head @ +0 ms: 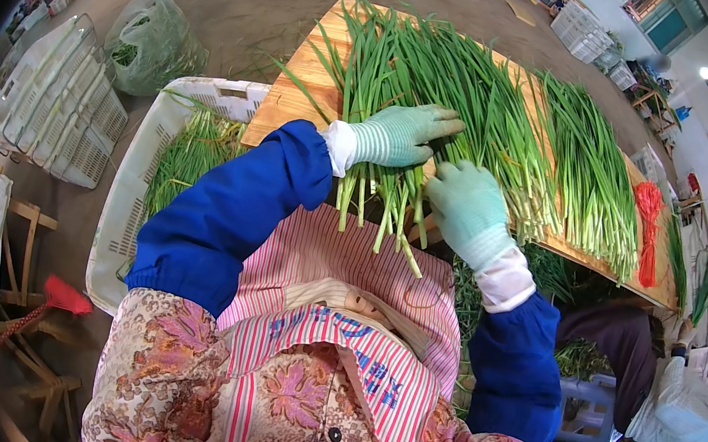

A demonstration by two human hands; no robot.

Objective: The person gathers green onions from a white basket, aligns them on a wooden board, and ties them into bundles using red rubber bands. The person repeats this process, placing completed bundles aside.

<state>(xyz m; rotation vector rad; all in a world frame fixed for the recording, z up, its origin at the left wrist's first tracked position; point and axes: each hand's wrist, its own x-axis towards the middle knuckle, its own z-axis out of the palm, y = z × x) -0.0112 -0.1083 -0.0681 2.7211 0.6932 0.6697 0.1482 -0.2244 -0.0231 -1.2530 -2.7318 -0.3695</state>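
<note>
Long green leafy stalks, likely garlic chives (444,64), lie spread over a wooden board (297,91), their pale stems towards me. My left hand (403,134), in a light green knit glove, lies palm down across the left part of the heap, its fingers pointing right. Close by on the right, my right hand (468,203), gloved the same way, touches the stem ends at the board's near edge; its fingertips are partly hidden among the stems. Several stems hang over the edge between the hands. A separate chive bundle (595,173) lies farther right, beside a bunch of red ties (646,231).
A white plastic crate (117,215) holding greens stands at my left. Beyond it are stacked crates (65,106) and a clear bag of greens (151,43). A red broom head (65,296) is at lower left. Another person (674,408) sits at the right, beside a blue stool (586,403).
</note>
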